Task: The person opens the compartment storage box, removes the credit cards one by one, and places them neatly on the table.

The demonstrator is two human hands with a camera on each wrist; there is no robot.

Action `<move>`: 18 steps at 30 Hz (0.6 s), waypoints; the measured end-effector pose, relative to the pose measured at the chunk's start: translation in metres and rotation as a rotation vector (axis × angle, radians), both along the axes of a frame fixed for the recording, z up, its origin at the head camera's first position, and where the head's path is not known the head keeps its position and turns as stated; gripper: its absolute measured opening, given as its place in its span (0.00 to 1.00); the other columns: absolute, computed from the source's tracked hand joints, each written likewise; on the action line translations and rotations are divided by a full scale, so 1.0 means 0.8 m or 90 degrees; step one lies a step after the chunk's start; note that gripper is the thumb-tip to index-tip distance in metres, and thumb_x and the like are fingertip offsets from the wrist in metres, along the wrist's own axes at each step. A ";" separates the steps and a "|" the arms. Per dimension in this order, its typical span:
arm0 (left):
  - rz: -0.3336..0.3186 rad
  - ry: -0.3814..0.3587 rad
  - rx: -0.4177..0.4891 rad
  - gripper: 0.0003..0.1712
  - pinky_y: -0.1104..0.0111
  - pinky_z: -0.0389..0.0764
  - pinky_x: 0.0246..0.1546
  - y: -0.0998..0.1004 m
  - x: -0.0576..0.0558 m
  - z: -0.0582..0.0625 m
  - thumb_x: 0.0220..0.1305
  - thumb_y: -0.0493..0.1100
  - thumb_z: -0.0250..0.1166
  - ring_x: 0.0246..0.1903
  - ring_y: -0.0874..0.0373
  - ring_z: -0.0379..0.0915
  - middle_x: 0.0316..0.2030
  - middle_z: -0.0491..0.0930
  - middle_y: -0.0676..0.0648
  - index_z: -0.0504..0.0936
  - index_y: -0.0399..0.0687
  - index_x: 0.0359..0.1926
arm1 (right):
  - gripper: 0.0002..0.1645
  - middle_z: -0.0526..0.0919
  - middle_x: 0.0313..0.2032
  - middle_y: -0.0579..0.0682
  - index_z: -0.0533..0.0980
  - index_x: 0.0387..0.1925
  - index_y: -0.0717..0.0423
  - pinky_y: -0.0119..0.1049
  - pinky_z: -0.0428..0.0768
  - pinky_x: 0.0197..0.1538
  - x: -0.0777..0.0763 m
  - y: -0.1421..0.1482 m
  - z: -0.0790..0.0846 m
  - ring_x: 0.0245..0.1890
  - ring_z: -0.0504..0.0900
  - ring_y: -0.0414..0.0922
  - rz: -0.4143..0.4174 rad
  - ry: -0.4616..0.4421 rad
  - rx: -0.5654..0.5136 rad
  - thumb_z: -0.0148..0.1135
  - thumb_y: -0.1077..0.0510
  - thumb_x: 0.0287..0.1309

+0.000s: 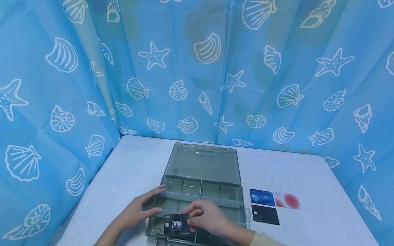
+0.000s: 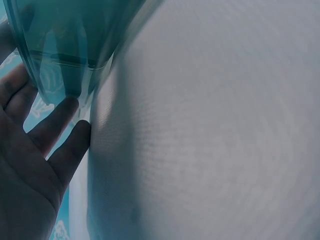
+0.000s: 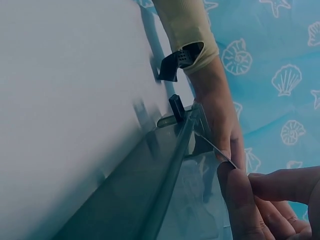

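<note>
A translucent grey-green plastic compartment box (image 1: 244, 212) lies with its lid (image 1: 203, 162) folded back. My right hand (image 1: 209, 217) pinches a black "Vip" card (image 1: 176, 224) by its right edge, over the box's front left compartment. In the right wrist view the card (image 3: 216, 148) appears edge-on between thumb and fingers. My left hand (image 1: 138, 208) rests against the box's left side, its fingers extended along the wall and its thumb over the rim near the card. The left wrist view shows those fingers (image 2: 55, 122) beside the box wall (image 2: 65, 55).
Right of the box lie a blue VIP card (image 1: 262, 197), a black VIP card (image 1: 265, 215) and a clear card with red circles (image 1: 289, 200). The white table (image 1: 320, 191) is bordered by blue shell-patterned curtains (image 1: 191, 75).
</note>
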State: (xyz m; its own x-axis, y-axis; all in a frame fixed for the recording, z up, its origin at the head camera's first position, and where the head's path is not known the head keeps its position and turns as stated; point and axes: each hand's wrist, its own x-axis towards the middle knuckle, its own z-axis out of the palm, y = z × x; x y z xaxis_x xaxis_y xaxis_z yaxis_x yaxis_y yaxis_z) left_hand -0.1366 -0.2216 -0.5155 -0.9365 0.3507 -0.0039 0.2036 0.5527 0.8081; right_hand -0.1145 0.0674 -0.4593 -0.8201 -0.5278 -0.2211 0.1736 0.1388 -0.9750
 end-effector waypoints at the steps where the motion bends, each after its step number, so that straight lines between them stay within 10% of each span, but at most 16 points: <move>1: 0.002 0.000 -0.002 0.39 0.44 0.62 0.72 0.000 0.000 0.000 0.64 0.58 0.71 0.75 0.42 0.56 0.75 0.63 0.51 0.70 0.59 0.74 | 0.12 0.88 0.33 0.57 0.82 0.44 0.67 0.35 0.90 0.34 0.000 0.002 0.000 0.27 0.85 0.42 -0.001 0.002 0.001 0.66 0.74 0.57; 18: -0.009 0.007 0.003 0.40 0.45 0.62 0.72 -0.002 0.000 0.001 0.64 0.55 0.71 0.75 0.42 0.56 0.76 0.62 0.51 0.69 0.56 0.74 | 0.16 0.88 0.35 0.52 0.82 0.49 0.62 0.36 0.90 0.36 -0.002 0.043 0.004 0.37 0.86 0.45 -0.014 0.012 0.042 0.67 0.69 0.58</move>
State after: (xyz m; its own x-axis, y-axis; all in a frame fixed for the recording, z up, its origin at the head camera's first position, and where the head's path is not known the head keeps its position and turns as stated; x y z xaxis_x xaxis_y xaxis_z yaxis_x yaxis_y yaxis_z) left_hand -0.1368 -0.2229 -0.5149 -0.9314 0.3638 0.0087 0.2205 0.5453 0.8087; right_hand -0.1163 0.1018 -0.4560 -0.8357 -0.4942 -0.2394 0.1590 0.1995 -0.9669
